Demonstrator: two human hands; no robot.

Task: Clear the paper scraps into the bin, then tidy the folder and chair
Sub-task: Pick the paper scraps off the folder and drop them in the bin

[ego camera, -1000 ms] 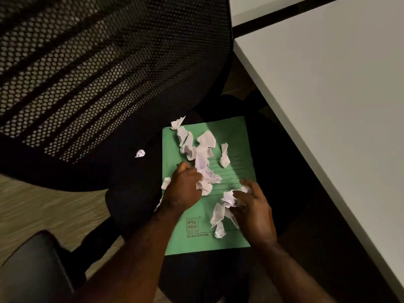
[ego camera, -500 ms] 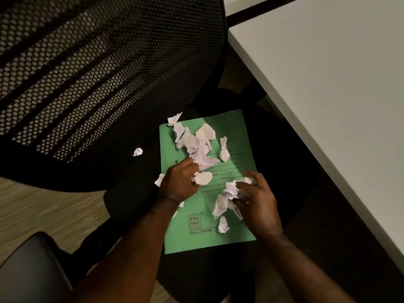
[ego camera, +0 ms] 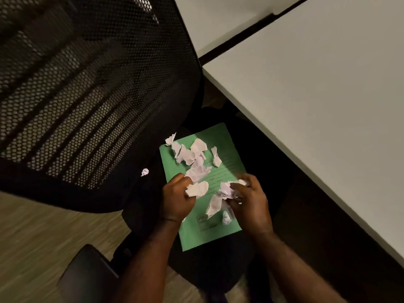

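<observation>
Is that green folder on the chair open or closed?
Closed. The green folder lies flat on the chair seat showing its printed, ruled front cover, with paper scraps scattered on top.

head view, looking steeply down, close

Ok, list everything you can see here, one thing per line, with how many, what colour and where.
folder: one, green, flat on the chair seat
paper scraps: many, too bunched to count, white, mostly on the folder
stray scrap: one, white, on the seat left of the folder
chair: one, black, mesh back at left, seat under the folder
desk: white tops, at right, split by a dark gap
floor: wood-look brown, lower left
left hand: on the folder's left edge, closed on a scrap
right hand: over the folder, closed on a bunch of scraps
</observation>
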